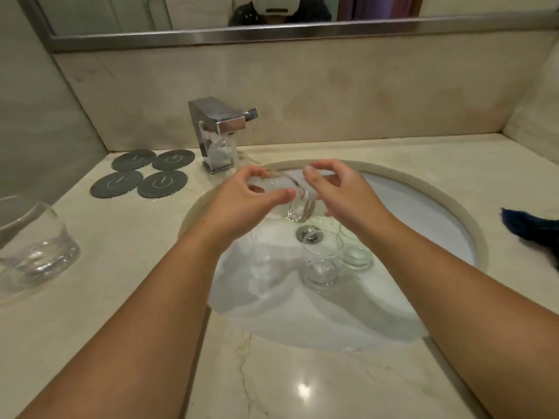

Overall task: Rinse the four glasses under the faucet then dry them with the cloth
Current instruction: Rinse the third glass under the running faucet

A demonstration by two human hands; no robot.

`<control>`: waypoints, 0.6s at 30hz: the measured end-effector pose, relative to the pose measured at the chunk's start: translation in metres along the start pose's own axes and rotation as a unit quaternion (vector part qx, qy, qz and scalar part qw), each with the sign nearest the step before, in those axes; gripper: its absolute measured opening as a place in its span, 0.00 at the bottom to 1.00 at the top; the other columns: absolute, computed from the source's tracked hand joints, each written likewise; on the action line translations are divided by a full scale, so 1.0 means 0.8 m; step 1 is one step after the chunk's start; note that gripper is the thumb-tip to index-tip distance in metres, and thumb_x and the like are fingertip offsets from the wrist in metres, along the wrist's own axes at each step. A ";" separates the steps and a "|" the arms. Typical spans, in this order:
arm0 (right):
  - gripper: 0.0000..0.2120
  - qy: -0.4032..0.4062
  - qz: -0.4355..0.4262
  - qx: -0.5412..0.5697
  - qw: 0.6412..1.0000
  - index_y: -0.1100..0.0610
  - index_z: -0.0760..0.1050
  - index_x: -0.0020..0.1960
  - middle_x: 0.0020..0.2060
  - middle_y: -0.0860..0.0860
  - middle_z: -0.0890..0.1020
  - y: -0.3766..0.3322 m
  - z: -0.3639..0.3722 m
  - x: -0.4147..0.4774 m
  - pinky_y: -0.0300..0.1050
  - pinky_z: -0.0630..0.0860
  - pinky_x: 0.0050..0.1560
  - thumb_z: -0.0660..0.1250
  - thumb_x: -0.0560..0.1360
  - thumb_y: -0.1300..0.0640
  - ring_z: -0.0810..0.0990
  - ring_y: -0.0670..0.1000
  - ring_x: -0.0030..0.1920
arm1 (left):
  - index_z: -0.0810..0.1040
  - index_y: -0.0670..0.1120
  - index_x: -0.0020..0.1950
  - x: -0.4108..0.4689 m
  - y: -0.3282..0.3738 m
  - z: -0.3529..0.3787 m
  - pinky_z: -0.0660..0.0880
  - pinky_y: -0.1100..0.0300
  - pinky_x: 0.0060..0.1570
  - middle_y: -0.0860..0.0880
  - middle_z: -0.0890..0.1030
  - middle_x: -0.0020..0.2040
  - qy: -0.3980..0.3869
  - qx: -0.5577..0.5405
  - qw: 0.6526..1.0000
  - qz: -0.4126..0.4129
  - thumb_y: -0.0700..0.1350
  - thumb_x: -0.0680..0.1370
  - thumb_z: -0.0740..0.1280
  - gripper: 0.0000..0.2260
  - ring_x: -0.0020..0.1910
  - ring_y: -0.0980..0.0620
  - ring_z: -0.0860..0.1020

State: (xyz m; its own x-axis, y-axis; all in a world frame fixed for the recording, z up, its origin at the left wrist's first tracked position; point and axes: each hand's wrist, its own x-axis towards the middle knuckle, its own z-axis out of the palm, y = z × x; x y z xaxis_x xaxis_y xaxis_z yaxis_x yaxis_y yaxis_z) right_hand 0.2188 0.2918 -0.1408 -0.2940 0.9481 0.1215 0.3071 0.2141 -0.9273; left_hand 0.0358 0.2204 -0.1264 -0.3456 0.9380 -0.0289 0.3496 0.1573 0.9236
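Observation:
My left hand [242, 204] grips a clear glass [295, 201] tilted over the white sink [423, 207], just in front of the chrome faucet [222, 128]. My right hand [341, 192] hovers beside the glass with curled fingers; whether it touches the glass is unclear. Two more glasses stand in the basin, one [322, 261] near the drain [309, 234] and one [355, 252] partly hidden under my right forearm. A fourth glass [33, 246] stands on the counter at the far left. A dark blue cloth [532, 228] lies at the right edge.
Several round grey coasters [142, 173] lie on the beige marble counter [287, 373] left of the faucet. A mirror [272, 16] runs along the back wall, which closes off the counter behind and on both sides.

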 end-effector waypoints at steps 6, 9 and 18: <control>0.04 0.051 -0.021 0.029 0.998 0.43 0.80 0.52 0.49 0.42 0.86 0.001 -0.018 0.009 0.42 0.79 0.54 0.68 0.83 0.45 0.84 0.45 0.53 | 0.77 0.57 0.70 -0.006 0.014 0.029 0.68 0.71 0.37 0.52 0.76 0.63 0.022 0.188 0.978 0.093 0.57 0.72 0.82 0.29 0.56 0.56 0.77; 0.05 0.080 -0.012 0.072 0.994 0.43 0.80 0.50 0.49 0.43 0.86 0.005 -0.019 0.015 0.46 0.80 0.56 0.67 0.82 0.45 0.85 0.48 0.52 | 0.77 0.55 0.72 0.009 0.021 0.047 0.68 0.70 0.41 0.53 0.74 0.61 0.010 0.230 0.970 0.083 0.56 0.73 0.82 0.29 0.58 0.55 0.76; 0.05 0.130 0.026 0.153 0.979 0.45 0.80 0.50 0.47 0.45 0.86 0.010 -0.019 0.028 0.44 0.78 0.46 0.66 0.81 0.48 0.84 0.47 0.47 | 0.77 0.53 0.70 0.072 0.030 0.094 0.74 0.56 0.56 0.47 0.78 0.68 -0.027 0.335 0.941 0.043 0.55 0.70 0.83 0.31 0.65 0.48 0.78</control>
State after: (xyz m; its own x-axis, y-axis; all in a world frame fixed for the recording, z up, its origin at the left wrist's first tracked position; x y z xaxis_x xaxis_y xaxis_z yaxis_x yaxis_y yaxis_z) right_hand 0.2286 0.3188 -0.1399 -0.0329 0.9921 0.1212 0.0179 0.1218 -0.9924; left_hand 0.0895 0.3013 -0.1347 -0.2522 0.9677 -0.0020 0.8512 0.2228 0.4752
